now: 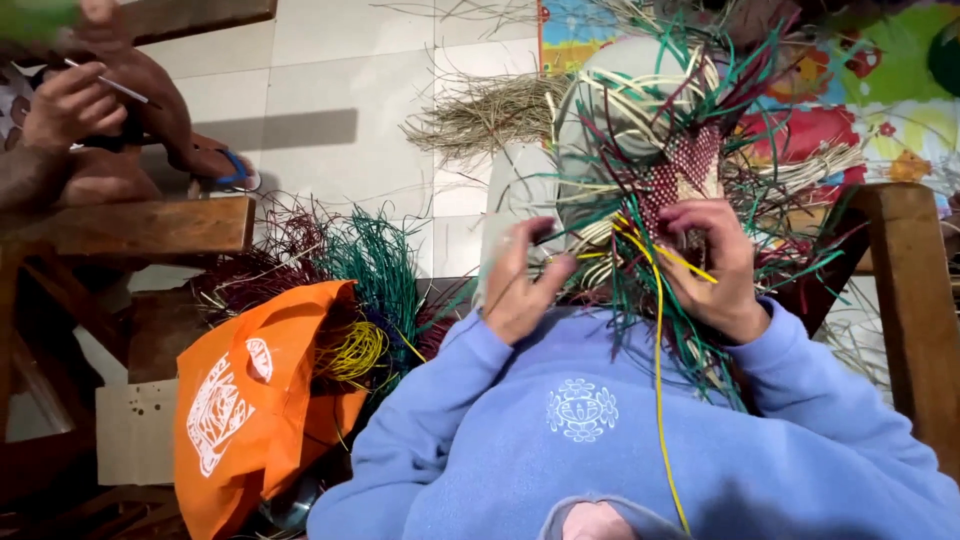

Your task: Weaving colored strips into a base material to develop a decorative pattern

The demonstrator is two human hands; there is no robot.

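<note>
Weaving in hand, mid-piece. Left hand (pixel 522 285) pinched loose strands; right hand (pixel 712 262) closed on the yellow strand (pixel 658 330) against the red-and-white woven piece (pixel 680 178), held above the lap in a tangle of green and maroon strips. Next move likely calls for threading yellow under a neighbouring strand, tension kept. Orange bag (pixel 250 400) lay left, spare bundles beside it.

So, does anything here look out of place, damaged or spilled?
Nothing looks damaged. Loose straw lies scattered on the floor tiles, and one yellow strand hangs from the woven piece between the left hand and right hand.
</note>
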